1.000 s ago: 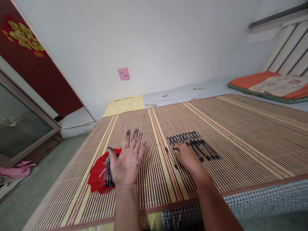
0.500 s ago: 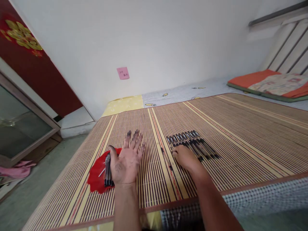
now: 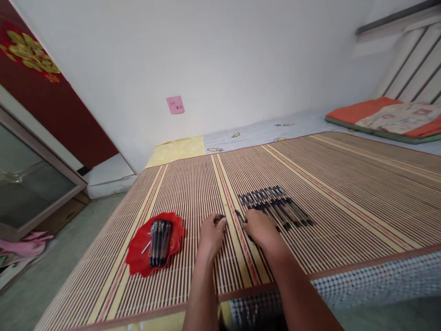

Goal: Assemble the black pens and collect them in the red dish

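My left hand (image 3: 212,232) lies knuckles-up on the striped bamboo mat (image 3: 344,197) with its fingers curled under; whatever is inside them is hidden. Just to its right, my right hand (image 3: 260,227) has its fingers closed on the lower part of a single black pen (image 3: 239,214), whose tip sticks out toward the wall. This pen lies just left of a neat row of black pens (image 3: 279,207) laid side by side on the mat. Left of both hands sits a red scalloped plate (image 3: 138,264) holding several black pens (image 3: 159,235).
The mat covers a bed that runs to the white wall, with a pink sticky note (image 3: 175,104) on it. A folded orange blanket (image 3: 389,117) lies at the far right. The mat's front edge (image 3: 241,294) is close to me; floor and a glass-fronted cabinet (image 3: 31,179) are on the left.
My left hand turned from open, palm up over the red plate, to curled palm-down beside the right hand. The right hand shifted slightly left onto the lone pen.
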{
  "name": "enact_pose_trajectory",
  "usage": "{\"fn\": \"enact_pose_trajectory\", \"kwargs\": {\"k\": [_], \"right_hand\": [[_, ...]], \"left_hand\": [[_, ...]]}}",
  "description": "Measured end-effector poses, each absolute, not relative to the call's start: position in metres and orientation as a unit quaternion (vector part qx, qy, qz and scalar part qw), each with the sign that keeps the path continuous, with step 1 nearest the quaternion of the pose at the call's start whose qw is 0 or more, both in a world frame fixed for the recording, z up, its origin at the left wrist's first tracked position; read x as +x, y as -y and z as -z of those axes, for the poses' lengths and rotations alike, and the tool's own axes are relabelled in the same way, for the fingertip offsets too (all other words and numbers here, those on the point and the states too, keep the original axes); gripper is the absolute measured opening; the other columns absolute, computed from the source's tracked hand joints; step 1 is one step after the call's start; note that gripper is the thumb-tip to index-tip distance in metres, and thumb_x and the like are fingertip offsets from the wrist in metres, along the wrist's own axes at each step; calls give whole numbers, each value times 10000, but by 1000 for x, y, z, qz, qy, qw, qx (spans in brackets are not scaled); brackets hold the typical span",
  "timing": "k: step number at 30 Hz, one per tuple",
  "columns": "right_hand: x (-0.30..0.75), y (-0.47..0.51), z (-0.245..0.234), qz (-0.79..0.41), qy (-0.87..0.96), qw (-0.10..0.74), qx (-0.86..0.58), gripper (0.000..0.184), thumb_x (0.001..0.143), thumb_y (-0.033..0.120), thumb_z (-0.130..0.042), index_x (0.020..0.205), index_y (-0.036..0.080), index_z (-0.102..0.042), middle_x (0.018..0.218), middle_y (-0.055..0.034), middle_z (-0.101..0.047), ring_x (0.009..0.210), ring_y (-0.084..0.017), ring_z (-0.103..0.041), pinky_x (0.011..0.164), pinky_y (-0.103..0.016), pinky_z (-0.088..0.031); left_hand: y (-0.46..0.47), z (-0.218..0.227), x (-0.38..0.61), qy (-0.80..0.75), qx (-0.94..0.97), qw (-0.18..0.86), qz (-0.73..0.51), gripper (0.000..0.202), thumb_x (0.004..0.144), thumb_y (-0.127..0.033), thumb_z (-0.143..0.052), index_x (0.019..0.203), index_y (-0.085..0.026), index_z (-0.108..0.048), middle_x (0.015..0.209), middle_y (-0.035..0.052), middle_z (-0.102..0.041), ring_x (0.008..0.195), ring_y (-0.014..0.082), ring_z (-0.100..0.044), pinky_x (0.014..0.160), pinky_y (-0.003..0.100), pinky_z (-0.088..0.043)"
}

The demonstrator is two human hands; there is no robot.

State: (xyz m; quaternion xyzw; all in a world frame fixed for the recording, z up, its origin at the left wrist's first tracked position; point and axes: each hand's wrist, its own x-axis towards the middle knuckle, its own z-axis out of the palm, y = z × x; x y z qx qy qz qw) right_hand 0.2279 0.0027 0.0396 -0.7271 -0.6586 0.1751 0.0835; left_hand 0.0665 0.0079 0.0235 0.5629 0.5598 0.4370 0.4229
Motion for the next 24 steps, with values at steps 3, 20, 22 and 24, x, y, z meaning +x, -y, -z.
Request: {"fn": "enact_pose_trajectory", "kwargs": {"k": [3,20,22,24], "right_hand": [[221,-3,-38,-175,661,85,-724,243,841,260,-638,994,101,-740,1015,-227,-753,1003,-311,-720,792,-336,-491],[209,-1,-38,-200,656,112,-719,244,841,203,-597,1020,82,-712,1047,-221,-739,1019,-304,-709,800,-329,-473],[209,-2,-36,-200,657,117,-718,231,853,216,-593,1002,88,-717,1027,-214,-744,997,-294,-712,785,-320,-461],[210,-3,-35,-199,656,123,-717,228,862,230,-591,983,87,-720,1011,-215,-745,973,-285,-713,760,-310,-446]], "left_hand": [[-10,-15,67,-576,562,423,-417,112,769,-237,-684,673,-190,-650,649,33,-641,603,176,-594,605,271,-410],[-14,7,80,-540,485,539,-428,223,769,-334,-740,680,-158,-635,613,42,-659,468,149,-613,466,250,-456],[-14,7,79,-535,478,547,-432,233,765,-346,-745,681,-154,-644,612,46,-667,463,143,-613,458,241,-459],[-15,7,79,-532,471,552,-437,254,744,-368,-763,678,-148,-655,606,47,-668,457,138,-611,449,232,-461]]}}
